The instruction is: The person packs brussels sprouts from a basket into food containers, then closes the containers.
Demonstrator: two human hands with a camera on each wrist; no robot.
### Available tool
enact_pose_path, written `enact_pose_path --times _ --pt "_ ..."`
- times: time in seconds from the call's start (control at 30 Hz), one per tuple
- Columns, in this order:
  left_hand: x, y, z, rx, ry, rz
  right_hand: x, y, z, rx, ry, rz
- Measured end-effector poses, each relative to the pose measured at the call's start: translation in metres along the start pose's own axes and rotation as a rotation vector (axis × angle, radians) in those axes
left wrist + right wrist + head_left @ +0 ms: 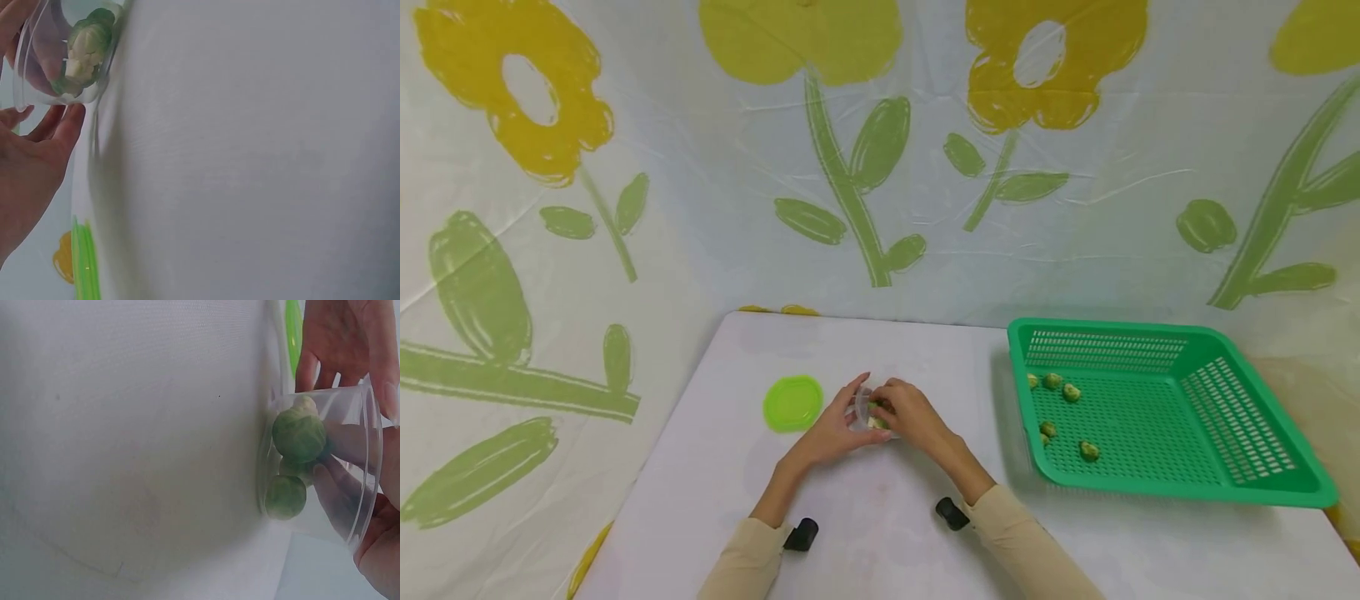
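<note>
A clear plastic container stands on the white table between the two hands. My left hand holds it from the left side, thumb and fingers around its wall. The fingers of my right hand reach down inside it and appear to pinch a Brussels sprout. Through the clear wall, in the right wrist view, a large Brussels sprout and a smaller sprout sit at the bottom, with another partly hidden behind them. The left wrist view shows a pale cut side on a sprout.
A bright green lid lies on the table left of the container. To the right, a green plastic basket holds several loose sprouts near its left side. A flower-printed cloth hangs behind and at the left of the table.
</note>
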State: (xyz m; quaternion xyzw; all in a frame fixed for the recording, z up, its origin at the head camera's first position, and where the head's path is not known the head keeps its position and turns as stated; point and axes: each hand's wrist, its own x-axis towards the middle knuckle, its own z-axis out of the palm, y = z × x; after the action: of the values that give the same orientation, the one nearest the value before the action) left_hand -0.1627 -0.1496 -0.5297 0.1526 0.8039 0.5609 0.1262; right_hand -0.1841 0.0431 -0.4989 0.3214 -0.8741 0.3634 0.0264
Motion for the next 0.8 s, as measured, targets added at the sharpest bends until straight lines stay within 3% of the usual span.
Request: enact_pose_path --times 0.27,0.57,0.8 --pt "0.0053 0.0052 -0.004 0.034 -0.026 0.02 0.0043 -0.0002 0.0051 0.016 0.028 0.007" --pt "0.0077 0.004 -0.0066 -0.002 -0.05 0.028 0.0074 -0.0024 0.0057 -0.023 -0.012 0.034" --pt "0.0072 0.0023 -0.0067 -0.011 -0.049 0.022 0.0053 0.0004 0.0011 -0.008 -0.041 -0.046"
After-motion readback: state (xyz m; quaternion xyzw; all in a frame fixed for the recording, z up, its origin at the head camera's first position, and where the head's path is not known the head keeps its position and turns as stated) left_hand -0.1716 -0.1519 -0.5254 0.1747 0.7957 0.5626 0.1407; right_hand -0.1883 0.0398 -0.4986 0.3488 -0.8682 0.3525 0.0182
